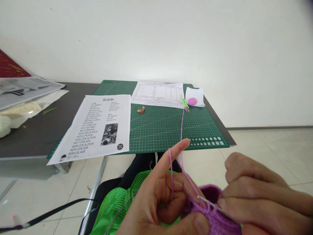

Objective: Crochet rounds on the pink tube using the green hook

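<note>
My left hand (pixel 163 199) pinches a purple crocheted piece (pixel 212 217) between thumb and fingers. Its index finger is raised, with pink-purple yarn (pixel 171 169) looped over it. Closed around a thin metal crochet hook (pixel 207 201) is my right hand (pixel 264 192). The hook's tip lies at the top edge of the crocheted piece, close to the yarn. From my left hand, a strand runs up across the green cutting mat (pixel 156 130) toward a small pink yarn ball (pixel 192 101). The lower part of the crocheted piece is out of frame or behind my hands.
On the mat lie a printed pattern sheet (pixel 80 130), a printed table sheet (pixel 156 94), green-handled snips (pixel 185 105) and colourful stitch markers (pixel 141 110). Papers (pixel 31 86) and white yarn (pixel 4 125) sit at the left. Green mesh (pixel 110 209) covers the lap.
</note>
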Available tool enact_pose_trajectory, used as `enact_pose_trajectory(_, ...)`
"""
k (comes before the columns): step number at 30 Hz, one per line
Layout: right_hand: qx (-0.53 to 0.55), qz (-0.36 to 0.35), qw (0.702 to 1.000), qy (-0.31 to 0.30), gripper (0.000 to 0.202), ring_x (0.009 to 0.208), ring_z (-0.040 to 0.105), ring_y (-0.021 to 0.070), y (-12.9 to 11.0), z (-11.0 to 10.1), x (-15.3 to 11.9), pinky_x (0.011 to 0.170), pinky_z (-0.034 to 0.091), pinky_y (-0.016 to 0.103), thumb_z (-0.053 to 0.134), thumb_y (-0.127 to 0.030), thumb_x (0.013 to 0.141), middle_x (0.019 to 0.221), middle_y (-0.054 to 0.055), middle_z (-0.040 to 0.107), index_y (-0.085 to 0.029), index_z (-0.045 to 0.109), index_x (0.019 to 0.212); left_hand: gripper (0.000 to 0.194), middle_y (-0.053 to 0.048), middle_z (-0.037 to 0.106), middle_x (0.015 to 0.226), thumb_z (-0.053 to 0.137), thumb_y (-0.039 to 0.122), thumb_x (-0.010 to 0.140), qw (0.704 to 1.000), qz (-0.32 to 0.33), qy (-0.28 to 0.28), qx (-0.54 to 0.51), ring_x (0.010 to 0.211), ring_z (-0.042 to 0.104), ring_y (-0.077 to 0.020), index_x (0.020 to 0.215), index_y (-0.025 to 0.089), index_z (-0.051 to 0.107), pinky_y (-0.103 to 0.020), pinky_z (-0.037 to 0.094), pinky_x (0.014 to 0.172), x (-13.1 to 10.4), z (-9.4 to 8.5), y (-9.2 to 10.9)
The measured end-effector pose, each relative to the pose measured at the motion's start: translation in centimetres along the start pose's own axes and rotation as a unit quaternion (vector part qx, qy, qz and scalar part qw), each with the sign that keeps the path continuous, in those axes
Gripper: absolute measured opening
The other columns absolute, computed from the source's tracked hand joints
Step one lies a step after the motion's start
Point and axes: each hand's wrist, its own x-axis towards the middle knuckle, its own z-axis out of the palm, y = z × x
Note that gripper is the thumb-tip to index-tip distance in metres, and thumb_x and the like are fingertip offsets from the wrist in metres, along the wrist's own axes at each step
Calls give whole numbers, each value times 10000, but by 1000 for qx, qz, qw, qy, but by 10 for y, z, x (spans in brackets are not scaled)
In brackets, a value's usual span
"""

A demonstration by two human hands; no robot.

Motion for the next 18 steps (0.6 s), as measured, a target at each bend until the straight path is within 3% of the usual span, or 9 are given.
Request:
enact_pose_trajectory(2, 10, 30, 999, -25, 327, 494, 485, 86, -2, -1, 3, 524, 465, 284, 532, -359, 1028, 540, -60, 590, -210, 566, 739, 729, 108, 377, 616, 852, 380, 811, 1000, 4, -1, 2, 505, 175, -63, 1457, 435, 519, -256, 115, 465, -1, -1, 0)
enact_pose_trajectory(5, 23, 52, 996, -62, 265, 562, 520, 91, -4, -4, 10, 563, 501, 268, 520, -342, 1032, 599, -65, 609, -223, 581, 803, 736, 84, 478, 684, 831, 363, 834, 1000, 5, -9, 9, 513, 184, -67, 1483, 433, 492, -257, 126, 469, -1, -4, -2)
enact_pose_trajectory(11, 46, 35, 995, -80, 226, 551, 541, 104, -6, -3, 22, 515, 494, 268, 527, -25, 914, 580, -14, 622, -164, 620, 762, 736, 21, 661, 828, 813, 300, 851, 1000, 16, 8, -4, 554, 247, -77, 1491, 446, 483, -296, 178, 546, -1, -6, -4)
enact_pose_trajectory(14, 14, 25, 997, -76, 267, 521, 520, 100, -5, 1, 23, 524, 485, 288, 512, 15, 902, 556, -15, 602, -173, 577, 724, 762, 28, 664, 822, 813, 358, 854, 998, 33, 52, 13, 591, 339, -86, 1508, 475, 440, -283, 186, 558, 0, -3, -7)
enact_pose_trajectory(18, -16, 14, 998, -52, 287, 514, 477, 89, -2, 11, 20, 521, 480, 281, 550, 26, 881, 527, -35, 556, -177, 539, 679, 784, 47, 673, 823, 819, 414, 838, 989, 60, 128, 31, 583, 337, -87, 1509, 486, 421, -266, 230, 544, 3, 4, -15)
